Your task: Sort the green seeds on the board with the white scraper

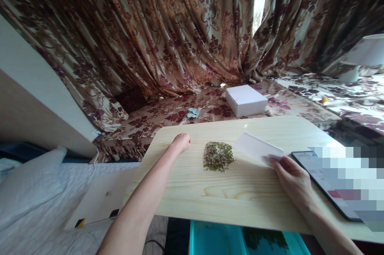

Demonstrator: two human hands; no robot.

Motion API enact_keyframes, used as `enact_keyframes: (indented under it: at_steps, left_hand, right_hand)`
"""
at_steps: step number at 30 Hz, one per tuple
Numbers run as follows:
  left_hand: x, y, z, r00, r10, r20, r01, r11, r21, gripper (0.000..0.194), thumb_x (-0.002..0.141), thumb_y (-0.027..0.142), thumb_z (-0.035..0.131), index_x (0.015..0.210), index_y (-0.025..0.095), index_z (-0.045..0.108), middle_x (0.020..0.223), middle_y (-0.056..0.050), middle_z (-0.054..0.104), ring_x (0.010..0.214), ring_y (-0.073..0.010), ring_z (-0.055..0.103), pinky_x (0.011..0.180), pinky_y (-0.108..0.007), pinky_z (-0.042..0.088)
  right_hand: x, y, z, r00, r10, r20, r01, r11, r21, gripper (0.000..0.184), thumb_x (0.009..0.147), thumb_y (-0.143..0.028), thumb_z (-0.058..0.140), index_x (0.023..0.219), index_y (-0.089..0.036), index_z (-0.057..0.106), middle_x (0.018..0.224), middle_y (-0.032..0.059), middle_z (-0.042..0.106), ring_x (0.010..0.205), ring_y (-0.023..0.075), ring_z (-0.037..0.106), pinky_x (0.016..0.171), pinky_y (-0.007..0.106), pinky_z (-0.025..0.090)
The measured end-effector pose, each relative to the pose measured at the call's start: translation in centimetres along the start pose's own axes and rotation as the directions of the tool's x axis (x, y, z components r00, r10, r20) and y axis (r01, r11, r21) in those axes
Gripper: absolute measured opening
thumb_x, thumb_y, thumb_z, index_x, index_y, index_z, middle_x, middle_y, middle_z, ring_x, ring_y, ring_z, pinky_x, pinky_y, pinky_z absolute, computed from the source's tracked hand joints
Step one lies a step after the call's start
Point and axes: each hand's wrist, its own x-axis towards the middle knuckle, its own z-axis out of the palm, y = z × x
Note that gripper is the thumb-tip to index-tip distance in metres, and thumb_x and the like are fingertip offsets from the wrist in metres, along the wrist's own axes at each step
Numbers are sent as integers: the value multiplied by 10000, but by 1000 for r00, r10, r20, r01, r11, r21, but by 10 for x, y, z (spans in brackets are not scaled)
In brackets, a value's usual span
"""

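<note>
While the left hand (181,142) is curled, the right (294,175) pinches a card (256,146).

On my feed I read only digits (315,171), seemingly "00:2", on the dark-edged screen (325,183) at the table's (180,191) right.

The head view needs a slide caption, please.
Right hand holds white card beside speckled green pile; left hand in a fist.

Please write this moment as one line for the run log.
left hand: closed, left of pile | right hand: holds card | pile: green-white, on table
</note>
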Motion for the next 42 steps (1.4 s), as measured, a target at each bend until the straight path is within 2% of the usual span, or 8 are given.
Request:
enact_keyframes:
  at_steps: [12,22,28,30,31,34,39,42]
  left_hand:
    - [6,13,5,999,-17,-33,18,999,41,330,917,373,557,1189,185,554,1214,-83,567,1025,-205,584,868,-414,516]
    - [-7,16,19,985,-110,-136,59,940,-336,332,918,380,554,1184,183,557,1206,-74,572,1017,-209,587,861,-416,519]
    - [-57,44,40,974,-43,-221,-99,799,-593,327,917,383,555,1164,169,561,1155,-69,590,969,-194,600,827,-398,529]
    - [-84,58,48,967,22,-255,-183,755,-630,237,936,364,519,1017,154,593,992,-37,623,860,-154,604,778,-349,522]
    - [-98,64,52,961,57,-271,-224,735,-640,244,971,299,409,882,158,587,870,-13,618,813,-135,591,769,-302,504]
    - [-139,81,58,941,153,-303,-321,691,-648,319,959,224,268,713,201,470,701,20,548,706,-117,541,699,-237,449]
    - [-185,113,71,906,307,-292,-424,688,-589,146,858,207,468,712,212,471,730,18,561,716,-124,527,679,-238,391]
    - [-195,132,88,816,488,-310,-578,699,-422,94,782,175,596,724,204,528,788,1,607,809,-150,568,776,-254,403]
  right_hand:
    - [0,1,1,1000,-9,11,8,999,36,206,644,-408,638,735,-225,661,750,17,723,721,200,653,668,274,519]
    - [3,13,1,999,-48,-14,48,998,38,224,654,-404,650,770,-216,691,768,23,734,701,191,658,631,277,514]
    - [3,14,1,999,-42,-21,43,998,55,234,653,-408,656,777,-212,686,778,32,741,714,198,666,638,283,520]
    - [2,12,0,1000,-26,-15,27,998,64,230,648,-404,658,779,-216,683,798,36,747,729,203,670,652,285,523]
    - [2,11,0,1000,-18,-9,19,998,67,225,647,-400,658,778,-218,682,800,36,747,734,204,671,660,286,525]
    - [1,6,-1,1000,-9,7,8,997,83,215,645,-393,654,772,-222,683,785,28,743,736,204,673,675,291,529]
    - [-1,3,-1,1000,-13,3,12,997,81,203,650,-393,661,752,-218,677,757,22,733,715,195,668,660,280,525]
    - [-1,4,0,1000,-20,0,20,996,89,218,652,-406,661,758,-215,674,759,23,732,709,194,664,654,283,523]
